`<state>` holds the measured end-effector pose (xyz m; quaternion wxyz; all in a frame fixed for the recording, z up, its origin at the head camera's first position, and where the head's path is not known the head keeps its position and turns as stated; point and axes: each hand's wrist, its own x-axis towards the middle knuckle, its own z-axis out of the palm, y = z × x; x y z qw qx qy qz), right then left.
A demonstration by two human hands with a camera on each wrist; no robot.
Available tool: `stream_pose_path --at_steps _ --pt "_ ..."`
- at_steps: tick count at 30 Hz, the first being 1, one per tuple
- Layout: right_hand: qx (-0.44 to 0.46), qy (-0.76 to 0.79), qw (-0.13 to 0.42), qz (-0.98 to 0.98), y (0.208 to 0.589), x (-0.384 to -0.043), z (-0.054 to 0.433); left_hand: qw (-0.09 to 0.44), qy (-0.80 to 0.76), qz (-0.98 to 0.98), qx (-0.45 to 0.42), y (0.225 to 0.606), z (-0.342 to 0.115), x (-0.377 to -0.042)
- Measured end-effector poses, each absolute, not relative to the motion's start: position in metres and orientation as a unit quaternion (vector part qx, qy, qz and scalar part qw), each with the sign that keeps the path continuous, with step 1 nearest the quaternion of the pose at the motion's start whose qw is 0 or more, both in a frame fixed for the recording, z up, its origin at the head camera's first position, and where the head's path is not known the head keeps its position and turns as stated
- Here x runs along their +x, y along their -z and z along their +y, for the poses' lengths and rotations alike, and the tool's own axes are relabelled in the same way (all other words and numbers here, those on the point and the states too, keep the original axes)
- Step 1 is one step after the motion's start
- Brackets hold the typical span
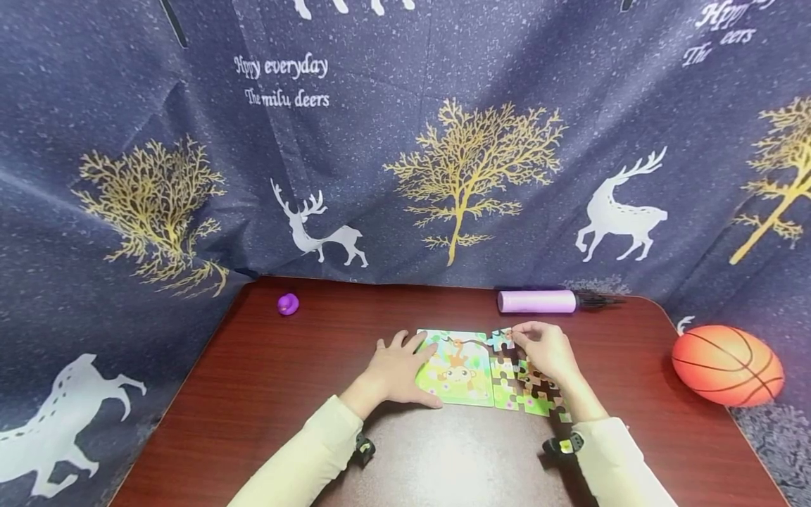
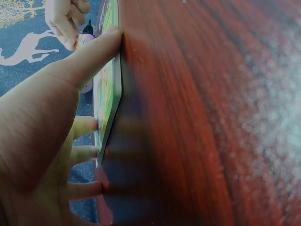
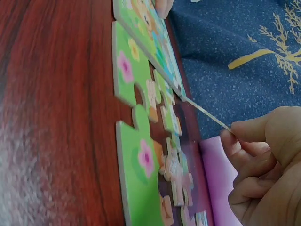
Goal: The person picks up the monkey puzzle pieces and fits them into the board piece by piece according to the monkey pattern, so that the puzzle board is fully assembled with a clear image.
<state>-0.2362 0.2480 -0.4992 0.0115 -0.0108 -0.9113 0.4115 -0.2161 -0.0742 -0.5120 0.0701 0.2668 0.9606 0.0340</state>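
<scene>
A monkey picture board lies flat on the table. My left hand rests at its left side with fingers spread, some fingertips over the picture and the thumb by its near edge. In the left wrist view the thumb touches the board's rim. My right hand pinches a jigsaw piece between thumb and forefinger at the board's upper right corner. The right wrist view shows that piece tilted, nearly edge-on. Below it, several other jigsaw pieces lie along the board's right side, some seemingly interlocked.
A pink-purple hand pump lies at the back of the brown table. A purple rubber duck sits at the back left. An orange basketball is at the right edge. Behind hangs a blue deer-print cloth.
</scene>
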Motion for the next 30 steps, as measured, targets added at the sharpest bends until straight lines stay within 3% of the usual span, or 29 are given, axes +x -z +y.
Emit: stream_pose_path --at_steps 6,17,30 --pt "-0.005 -0.403 0.030 -0.915 0.499 -0.238 0.236 0.075 -0.033 0.960 0.268 0.508 -0.074 -0.214" --pt "0.011 -0.461 -0.035 -0.886 0.509 -0.245 0.195 0.072 -0.038 0.961 0.265 0.508 -0.075 -0.213" --pt "0.026 -0.422 -0.039 -0.905 0.515 -0.253 0.176 0.074 -0.036 0.962 0.260 0.507 -0.074 -0.214"
